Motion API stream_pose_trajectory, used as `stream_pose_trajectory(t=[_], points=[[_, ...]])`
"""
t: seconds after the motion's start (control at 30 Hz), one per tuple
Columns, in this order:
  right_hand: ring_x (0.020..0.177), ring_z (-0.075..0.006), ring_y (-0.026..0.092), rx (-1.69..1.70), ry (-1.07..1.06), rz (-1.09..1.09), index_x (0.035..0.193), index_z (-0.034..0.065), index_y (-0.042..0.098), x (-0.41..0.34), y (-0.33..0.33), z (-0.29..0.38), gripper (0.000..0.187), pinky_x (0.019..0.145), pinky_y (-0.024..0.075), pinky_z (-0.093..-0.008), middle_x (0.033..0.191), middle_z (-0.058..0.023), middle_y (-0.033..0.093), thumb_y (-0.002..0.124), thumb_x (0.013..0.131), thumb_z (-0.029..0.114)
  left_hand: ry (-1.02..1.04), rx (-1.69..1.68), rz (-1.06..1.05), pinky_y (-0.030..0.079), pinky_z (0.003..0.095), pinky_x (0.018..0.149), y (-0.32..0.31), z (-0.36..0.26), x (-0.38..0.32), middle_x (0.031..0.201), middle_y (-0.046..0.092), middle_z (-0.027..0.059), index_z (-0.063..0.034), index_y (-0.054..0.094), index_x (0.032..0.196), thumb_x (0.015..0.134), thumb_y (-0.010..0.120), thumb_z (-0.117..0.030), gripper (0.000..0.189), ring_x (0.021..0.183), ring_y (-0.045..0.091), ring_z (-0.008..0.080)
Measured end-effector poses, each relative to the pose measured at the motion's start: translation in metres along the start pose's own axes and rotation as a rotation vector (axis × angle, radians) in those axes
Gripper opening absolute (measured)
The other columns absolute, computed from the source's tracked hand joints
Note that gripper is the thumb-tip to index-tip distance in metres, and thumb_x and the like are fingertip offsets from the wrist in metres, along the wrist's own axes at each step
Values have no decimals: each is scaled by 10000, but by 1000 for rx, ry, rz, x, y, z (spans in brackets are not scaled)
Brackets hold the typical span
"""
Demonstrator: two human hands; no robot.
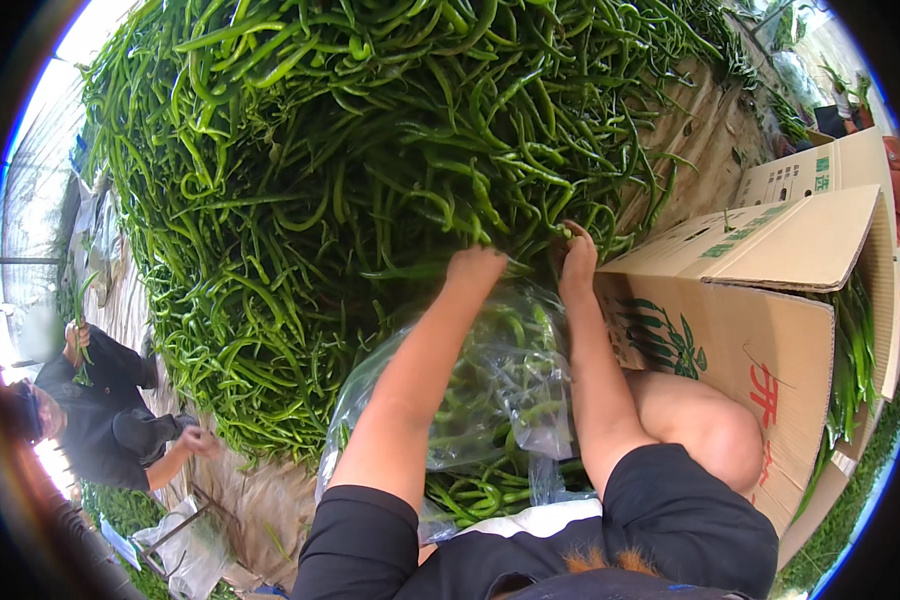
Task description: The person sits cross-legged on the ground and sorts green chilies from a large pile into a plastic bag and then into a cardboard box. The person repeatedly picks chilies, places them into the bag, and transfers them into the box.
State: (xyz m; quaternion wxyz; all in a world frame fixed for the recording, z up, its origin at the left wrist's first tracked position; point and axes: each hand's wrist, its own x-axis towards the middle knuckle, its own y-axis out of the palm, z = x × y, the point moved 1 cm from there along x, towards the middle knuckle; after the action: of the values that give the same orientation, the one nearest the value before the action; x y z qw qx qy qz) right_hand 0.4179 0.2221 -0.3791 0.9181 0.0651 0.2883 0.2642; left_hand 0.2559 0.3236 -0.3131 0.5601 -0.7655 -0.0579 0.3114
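A large heap of long green chili peppers (330, 150) rises before me. My left hand (478, 268) is at the heap's near edge, blurred, with its fingers turned down among the peppers. Whether it grips one cannot be made out. Just to its right, my right hand (577, 262) has its fingers curled around the end of a green chili pepper (567, 232). Beneath my forearms lies a clear plastic bag (529, 367), with green peppers showing through it. More loose peppers (480, 491) lie close to my body.
An open cardboard box (727, 337) with printed peppers and writing stands at my right, holding long green peppers (851, 360). Behind it is another carton (802, 176). At left, a co-worker (109, 420) holds peppers. Brown sheeting (259, 495) covers the ground.
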Motion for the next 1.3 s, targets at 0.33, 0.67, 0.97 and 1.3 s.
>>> stream_pose_trajectory(t=[0.33,0.67,0.97,1.3], points=[[777,-100,539,-456,-1188,94,1065,33,595,-95,103,167,142,743,440,-223,982,-44,562,551,937,74,-15,-438,-529,456,403,660,-115,25,-95,858,583,145,-106,612,1001,733,720,-94,289,792,585,333],[817,-117,594,10,8,921,1135,-8,524,-170,238,157,261,746,498,-267,947,-91,636,534,958,183,-121,-1904,-446,557,381,812,-211,67,-193,1049,640,95,-38,480,1288,953,534,-210,380,981,641,219],[834,-130,619,-199,-98,858,1063,-23,636,-180,242,147,291,713,507,-245,918,-78,666,557,948,232,-237,-2074,-857,554,448,806,-174,82,-223,1050,639,137,-70,545,1088,898,627,-151,222,948,638,261],[904,-328,606,-1084,-957,1057,945,86,591,-227,223,117,167,993,292,-621,851,-87,629,566,899,245,-320,-2229,-1025,477,494,900,-164,97,-264,1121,604,139,-71,494,1096,976,467,-302,261,1048,590,290]])
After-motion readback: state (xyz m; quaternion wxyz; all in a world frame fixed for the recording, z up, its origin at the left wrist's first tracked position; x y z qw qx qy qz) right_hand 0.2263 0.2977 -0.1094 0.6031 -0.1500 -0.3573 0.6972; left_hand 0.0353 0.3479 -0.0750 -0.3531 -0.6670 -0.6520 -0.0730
